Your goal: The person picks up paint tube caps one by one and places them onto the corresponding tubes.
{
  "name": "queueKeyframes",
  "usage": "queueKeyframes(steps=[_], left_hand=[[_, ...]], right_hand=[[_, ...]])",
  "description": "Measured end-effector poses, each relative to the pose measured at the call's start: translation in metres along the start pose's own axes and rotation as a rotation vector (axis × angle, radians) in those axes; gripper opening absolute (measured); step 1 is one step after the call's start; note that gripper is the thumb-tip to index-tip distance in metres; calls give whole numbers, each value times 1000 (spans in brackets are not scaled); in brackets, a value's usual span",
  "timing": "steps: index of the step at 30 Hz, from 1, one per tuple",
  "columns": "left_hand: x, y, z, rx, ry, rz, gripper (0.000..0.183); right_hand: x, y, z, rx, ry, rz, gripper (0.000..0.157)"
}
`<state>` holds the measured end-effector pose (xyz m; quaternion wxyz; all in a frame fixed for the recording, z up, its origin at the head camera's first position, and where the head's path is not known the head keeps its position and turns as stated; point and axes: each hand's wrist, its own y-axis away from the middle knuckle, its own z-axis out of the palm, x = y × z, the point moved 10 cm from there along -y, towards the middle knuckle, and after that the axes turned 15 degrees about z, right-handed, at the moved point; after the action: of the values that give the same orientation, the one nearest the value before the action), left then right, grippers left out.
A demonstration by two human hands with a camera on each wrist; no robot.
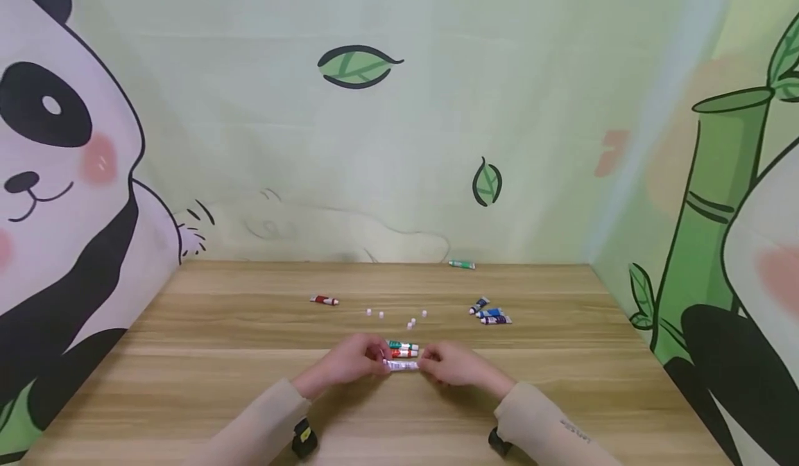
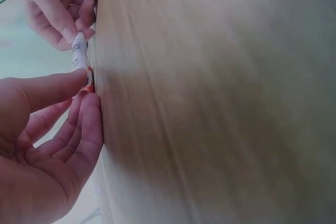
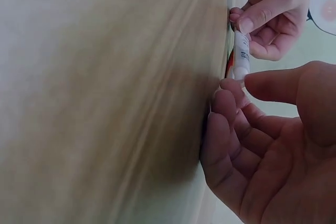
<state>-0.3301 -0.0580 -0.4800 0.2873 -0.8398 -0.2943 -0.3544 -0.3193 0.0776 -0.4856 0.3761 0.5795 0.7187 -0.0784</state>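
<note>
Between the two hands lies a small white paint tube (image 1: 402, 365), printed with dark lettering that shows in the right wrist view. My left hand (image 1: 352, 358) pinches its left end between thumb and fingers. The narrower right end is pinched by my right hand (image 1: 458, 363), thumb and fingertips right at the tip. Just beyond it, side by side and parallel, are an orange-red paint tube (image 1: 404, 354) and a green paint tube (image 1: 402, 346); the left hand's fingers partly hide their left ends. Both hands stay low, close over the wooden table (image 1: 250, 397).
Several small white pieces (image 1: 381, 315) lie scattered past the hands. A dark red tube (image 1: 324, 300) is at the left. At the right, blue tubes (image 1: 490, 313) and a purple tube (image 1: 496, 320) lie together. A light green tube (image 1: 462, 265) sits by the back edge, before a printed backdrop (image 1: 399, 140).
</note>
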Motion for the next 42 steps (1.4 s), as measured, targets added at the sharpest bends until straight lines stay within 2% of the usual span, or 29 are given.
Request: queueKeyframes(steps=[5, 17, 28, 42], left_hand=[[-6, -2, 3, -21, 4, -29, 11], [-13, -1, 3, -18, 58, -132, 8], [-10, -5, -1, -8, 82, -128, 6], [-8, -4, -5, -4, 93, -143, 5]], right_hand=[[4, -1, 2, -16, 7, 38, 18], [9, -5, 5, -74, -19, 113, 18], [4, -4, 4, -79, -21, 136, 20], [5, -6, 2, -70, -7, 125, 18]])
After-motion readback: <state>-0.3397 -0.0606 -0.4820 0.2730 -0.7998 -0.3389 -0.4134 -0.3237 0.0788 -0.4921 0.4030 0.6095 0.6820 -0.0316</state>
